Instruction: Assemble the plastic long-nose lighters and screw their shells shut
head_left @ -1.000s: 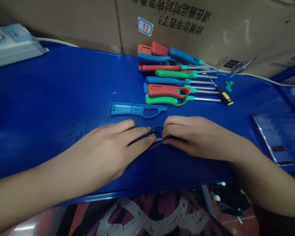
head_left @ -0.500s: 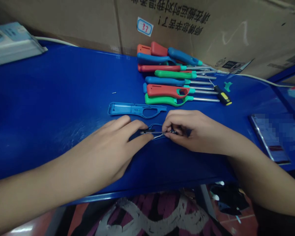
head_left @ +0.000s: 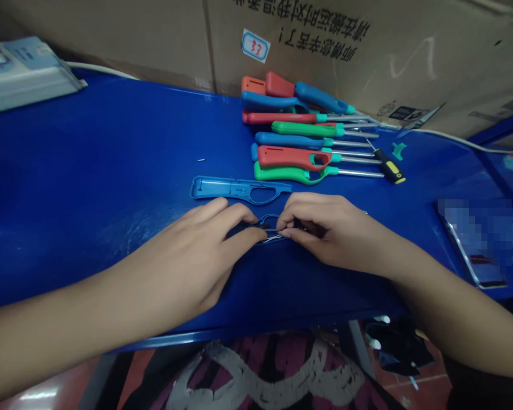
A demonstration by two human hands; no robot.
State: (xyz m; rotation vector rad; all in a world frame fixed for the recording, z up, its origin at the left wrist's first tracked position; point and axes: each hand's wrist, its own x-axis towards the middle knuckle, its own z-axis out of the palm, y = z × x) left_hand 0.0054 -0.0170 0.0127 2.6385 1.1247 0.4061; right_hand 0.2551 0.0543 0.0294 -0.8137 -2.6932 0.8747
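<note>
My left hand [head_left: 222,242] and my right hand [head_left: 320,228] meet over a blue lighter half-shell [head_left: 270,218], whose trigger loop shows between them. Thumb and fingers of the left are pinched at the thin wires [head_left: 271,238] and a dark part. On the other side, the right hand's fingertips close on the same wires and a slim rod; its palm side is mostly hidden. Just beyond them lies the other blue lighter half-shell [head_left: 226,189], hollow side up. A small screw [head_left: 201,160] rests farther back.
Behind my hands is a row of red, green, blue and orange stick lighters [head_left: 297,156]. A black and yellow screwdriver [head_left: 391,168] and a teal piece [head_left: 398,150] lie right of them. A phone [head_left: 470,245] is at the right, a cardboard box [head_left: 154,45] at the back.
My right hand's fingertips have shifted slightly left, closer to the left hand, covering more of the dark part and wires. The whole view has moved a little.
</note>
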